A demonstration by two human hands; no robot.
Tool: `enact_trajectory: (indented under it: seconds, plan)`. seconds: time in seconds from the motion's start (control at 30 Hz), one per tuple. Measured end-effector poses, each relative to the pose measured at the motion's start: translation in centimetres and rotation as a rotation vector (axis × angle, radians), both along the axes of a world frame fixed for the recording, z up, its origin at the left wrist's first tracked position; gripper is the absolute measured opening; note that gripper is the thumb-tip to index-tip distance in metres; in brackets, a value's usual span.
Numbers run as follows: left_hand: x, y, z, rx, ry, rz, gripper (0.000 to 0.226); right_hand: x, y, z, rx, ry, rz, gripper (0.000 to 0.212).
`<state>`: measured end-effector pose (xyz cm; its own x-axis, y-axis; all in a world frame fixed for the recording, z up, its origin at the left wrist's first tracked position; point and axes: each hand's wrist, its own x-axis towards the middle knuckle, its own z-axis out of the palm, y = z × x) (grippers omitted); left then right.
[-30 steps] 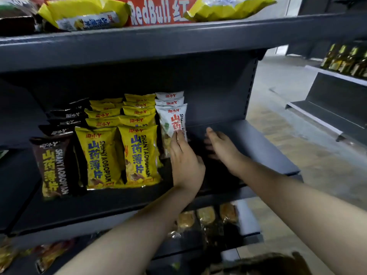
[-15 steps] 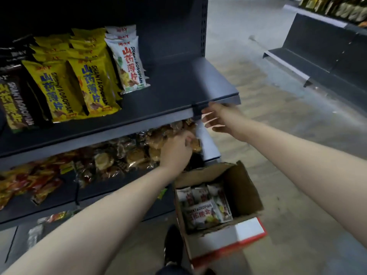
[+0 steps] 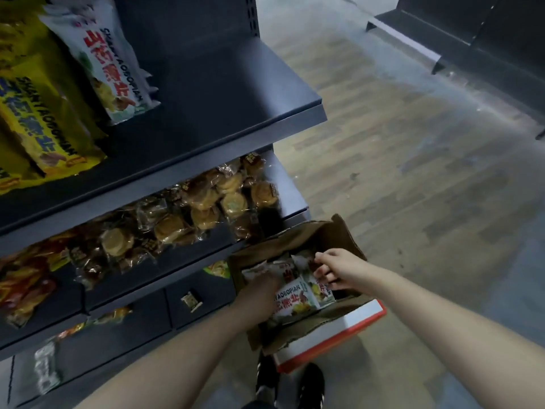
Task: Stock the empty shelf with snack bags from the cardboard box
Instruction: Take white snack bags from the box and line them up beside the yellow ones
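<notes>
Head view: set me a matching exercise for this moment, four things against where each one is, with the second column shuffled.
1 cardboard box
2 wrapped pastries
3 yellow snack bags
4 right hand

A on the upper shelf
B on the floor
C on the lower shelf
D inside the cardboard box, at the white snack bags

Pairs: 1-B, 2-C, 3-A, 4-D.
</notes>
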<state>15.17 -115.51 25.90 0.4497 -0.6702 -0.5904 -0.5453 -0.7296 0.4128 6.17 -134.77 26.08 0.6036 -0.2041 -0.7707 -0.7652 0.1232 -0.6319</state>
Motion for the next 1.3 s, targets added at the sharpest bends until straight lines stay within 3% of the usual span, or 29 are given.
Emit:
enact_trajectory:
  seconds: [0.17, 0.3, 0.43, 0.47, 0.57, 0.73, 0.9, 1.0, 1.13, 1.3]
  plan:
    - [0.1, -1.7, -4.8, 0.139, 0.075, -0.022, 0.024, 0.4, -1.0, -4.8, -0.12, 0.109, -0.011, 0.023]
    - [0.6, -2.3, -8.1, 0.161, 0.058, -0.039, 0.033, 1.1, -1.0, -8.3, -0.188, 0.157, -0.012, 0.032]
    - [2.0, -3.4, -10.5, 0.196, 0.027, -0.103, 0.037, 2.2, -0.6, -11.1, -0.215, 0.211, -0.007, 0.018]
    - [2.3, -3.9, -10.9, 0.222, 0.028, -0.119, 0.039, 2.5, -0.4, -11.6, -0.22, 0.228, -0.007, 0.024]
    - [2.3, -5.1, -11.8, 0.293, 0.049, -0.167, 0.057, 3.3, 0.0, -13.0, -0.265, 0.287, 0.03, 0.049]
    - [0.7, -6.0, -13.4, 0.305, 0.042, -0.187, 0.08, 4.8, 0.2, -15.3, -0.23, 0.306, 0.09, 0.049]
    - [-1.5, -5.8, -15.3, 0.409, 0.018, -0.167, 0.118, 5.3, 0.9, -17.1, -0.374, 0.334, 0.286, 0.056]
    - [-1.8, -5.2, -16.3, 0.416, -0.023, -0.177, 0.118, 4.7, 1.3, -18.2, -0.396, 0.325, 0.343, 0.066]
    - [-1.5, -4.9, -17.6, 0.398, -0.039, -0.163, 0.1, 4.0, 1.6, -20.3, -0.333, 0.411, 0.22, 0.09]
    - [-0.8, -5.0, -18.0, 0.28, -0.031, -0.061, 0.088, 4.4, 0.7, -20.2, -0.365, 0.412, 0.169, 0.083]
